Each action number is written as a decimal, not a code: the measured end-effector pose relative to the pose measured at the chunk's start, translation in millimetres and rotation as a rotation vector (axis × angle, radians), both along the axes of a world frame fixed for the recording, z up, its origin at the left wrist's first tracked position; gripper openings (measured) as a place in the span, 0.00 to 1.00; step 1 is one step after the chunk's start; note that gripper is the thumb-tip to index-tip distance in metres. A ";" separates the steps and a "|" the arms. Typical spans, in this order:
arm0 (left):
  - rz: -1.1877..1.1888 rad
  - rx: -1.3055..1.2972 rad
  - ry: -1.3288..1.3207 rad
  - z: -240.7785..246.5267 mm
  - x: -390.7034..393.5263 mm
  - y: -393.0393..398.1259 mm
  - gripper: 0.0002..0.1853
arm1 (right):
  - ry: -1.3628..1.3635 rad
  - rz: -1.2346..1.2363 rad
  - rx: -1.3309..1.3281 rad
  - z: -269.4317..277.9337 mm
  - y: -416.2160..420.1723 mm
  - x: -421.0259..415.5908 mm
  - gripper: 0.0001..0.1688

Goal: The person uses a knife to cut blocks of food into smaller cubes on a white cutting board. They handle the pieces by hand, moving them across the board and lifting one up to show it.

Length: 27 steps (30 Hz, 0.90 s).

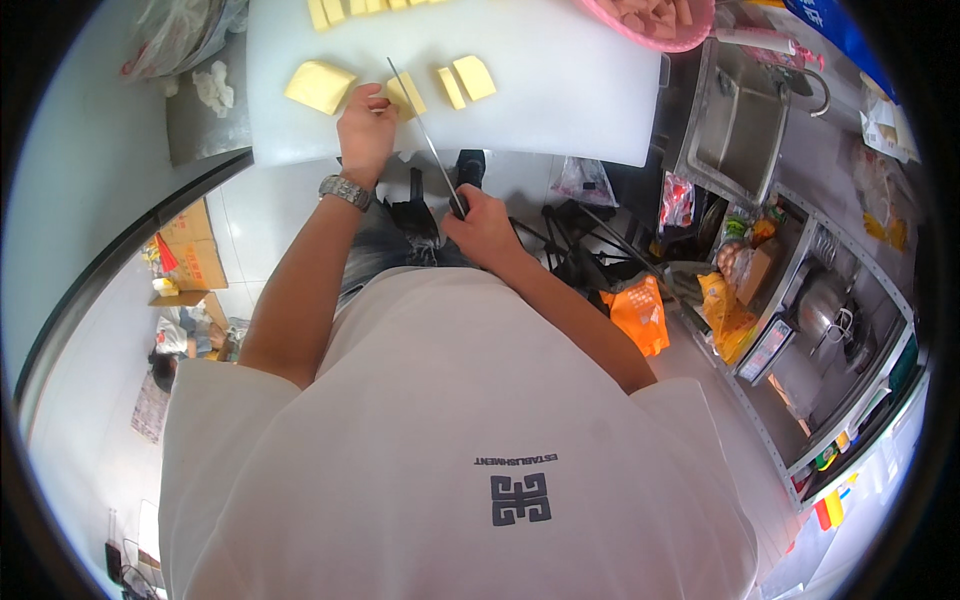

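A white cutting board [555, 105] lies before me with pale yellow blocks of food on it. My right hand [484, 229] grips the dark handle of a long-bladed knife [429, 139]. The blade crosses over a yellow block [409, 94] near the board's middle; whether it touches the block I cannot tell. My left hand [367, 131], with a metal watch at the wrist, has its fingertips at the left side of that block. To its left sits a larger yellow chunk [319, 86]. A thin slice [451, 88] and a thicker piece [475, 78] lie to the right, and several more pieces line the far edge.
A pink basket [701, 37] of pinkish chunks stands at the board's far right. Beyond the right edge is a metal sink [739, 120], then a metal shelf unit [855, 255]. Crumpled tissue [214, 88] lies left of the board. A person [176, 341] is at the far left.
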<state>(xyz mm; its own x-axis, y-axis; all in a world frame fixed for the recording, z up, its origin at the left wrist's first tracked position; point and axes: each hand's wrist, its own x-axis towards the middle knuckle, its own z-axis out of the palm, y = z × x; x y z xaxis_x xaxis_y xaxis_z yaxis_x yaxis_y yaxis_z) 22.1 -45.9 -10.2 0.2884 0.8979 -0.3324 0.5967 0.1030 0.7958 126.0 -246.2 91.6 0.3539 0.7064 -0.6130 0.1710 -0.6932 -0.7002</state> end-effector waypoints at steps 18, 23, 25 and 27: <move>-0.021 -0.039 0.008 -1.7 -3.0 3.7 0.23 | 0.030 -0.021 -0.005 0.3 0.5 -2.0 0.17; -0.031 -0.049 0.014 -1.6 -2.7 3.7 0.23 | 0.032 -0.028 0.010 4.4 2.9 -1.4 0.16; -0.025 -0.061 0.020 -3.0 -3.3 4.4 0.23 | 0.026 -0.021 0.007 3.2 2.8 -1.6 0.15; -0.024 -0.055 0.005 -6.2 -3.8 4.6 0.23 | 0.027 -0.024 0.011 2.2 2.3 -2.3 0.15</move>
